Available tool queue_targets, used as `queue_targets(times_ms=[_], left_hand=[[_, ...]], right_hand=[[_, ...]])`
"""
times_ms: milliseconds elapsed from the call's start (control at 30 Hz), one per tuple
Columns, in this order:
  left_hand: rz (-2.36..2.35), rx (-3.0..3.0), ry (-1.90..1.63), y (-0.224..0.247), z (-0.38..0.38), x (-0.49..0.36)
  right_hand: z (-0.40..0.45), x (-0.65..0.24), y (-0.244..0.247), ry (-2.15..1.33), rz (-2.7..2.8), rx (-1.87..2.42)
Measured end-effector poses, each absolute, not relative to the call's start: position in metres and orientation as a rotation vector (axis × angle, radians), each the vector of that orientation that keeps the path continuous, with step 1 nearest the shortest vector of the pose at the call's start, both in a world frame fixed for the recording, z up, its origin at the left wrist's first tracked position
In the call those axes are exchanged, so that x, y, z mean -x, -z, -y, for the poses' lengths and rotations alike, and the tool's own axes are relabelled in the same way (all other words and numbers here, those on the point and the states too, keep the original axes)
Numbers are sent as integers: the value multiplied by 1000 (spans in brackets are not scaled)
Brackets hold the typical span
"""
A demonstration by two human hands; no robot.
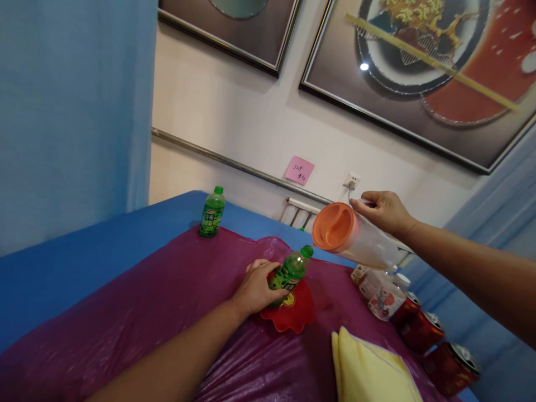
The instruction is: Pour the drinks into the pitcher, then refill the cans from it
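Observation:
My left hand [259, 287] is wrapped round a green-labelled plastic bottle [291, 269], its fingers on the lower half. The bottle leans slightly right, over a red scalloped mat [299, 312]. Above and to the right, my right hand [383, 211] grips the handle of a clear pitcher [372, 245] with an orange lid [334, 226]. The pitcher is tipped nearly on its side, lid end close to the bottle's green top. Some liquid lies along its lower wall. Whether any runs into the bottle, I cannot tell.
A second green bottle [212, 212] stands at the far left of the purple plastic sheet [167, 290]. Along the right edge are a clear bottle [386, 301] and several red cans [452, 365]. A folded yellow cloth [372, 365] lies in front. Behind is a wall with a metal rail [234, 162].

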State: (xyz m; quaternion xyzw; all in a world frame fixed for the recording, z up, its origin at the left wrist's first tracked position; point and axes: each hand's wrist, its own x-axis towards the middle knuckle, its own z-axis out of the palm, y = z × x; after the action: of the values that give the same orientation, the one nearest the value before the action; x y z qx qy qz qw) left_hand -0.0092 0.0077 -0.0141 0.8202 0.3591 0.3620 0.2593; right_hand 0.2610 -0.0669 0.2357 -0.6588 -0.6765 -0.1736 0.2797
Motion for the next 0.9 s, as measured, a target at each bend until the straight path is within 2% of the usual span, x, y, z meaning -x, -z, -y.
queue_targets(times_ms=[900], left_hand=[[-1001, -2222, -947, 11, -6, 9]], right_hand=[[67, -258, -236, 457, 1832, 1751]])
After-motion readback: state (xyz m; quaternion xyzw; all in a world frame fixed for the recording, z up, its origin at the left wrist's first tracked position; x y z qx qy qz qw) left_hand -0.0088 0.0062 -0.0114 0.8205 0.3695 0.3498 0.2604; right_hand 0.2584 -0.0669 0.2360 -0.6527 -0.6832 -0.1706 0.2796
